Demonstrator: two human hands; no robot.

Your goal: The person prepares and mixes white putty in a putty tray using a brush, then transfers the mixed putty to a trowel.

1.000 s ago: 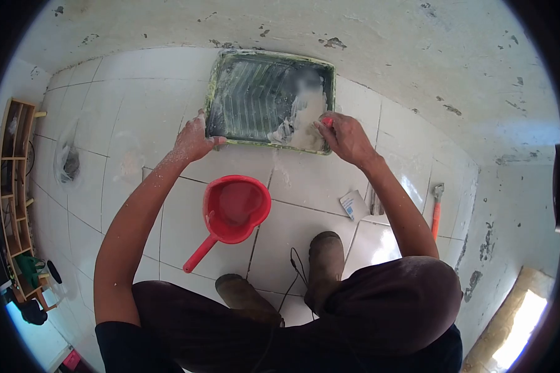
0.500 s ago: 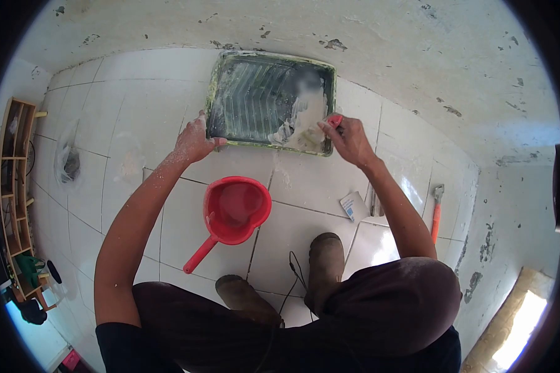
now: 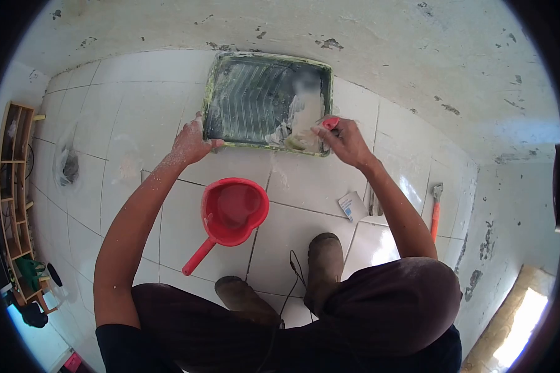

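Observation:
A dark paint tray (image 3: 239,102) with a ribbed bed and a crusted yellowish rim lies on the tiled floor against the wall. Pale, wet putty (image 3: 307,112) is heaped along its right side. Dusted with white powder, my left hand (image 3: 193,142) is closed on the tray's near left corner. My right hand (image 3: 347,142) grips a red-handled putty knife (image 3: 331,122) at the near right corner, its blade low in the putty and partly hidden by the fingers. Nearer my feet sits a red dipper (image 3: 235,205), its handle pointing toward me, with what looks like liquid inside.
A torn piece of printed paper (image 3: 353,206) lies right of the dipper. An orange-handled tool (image 3: 436,214) rests near the right wall. A wooden shelf unit (image 3: 12,186) and a clear plastic bag (image 3: 67,166) are at the left. A thin cable (image 3: 297,270) runs between my boots.
My right hand has moved slightly left and turned a little with the putty knife in the putty. My left hand keeps its hold on the tray corner. The whole view has shifted slightly.

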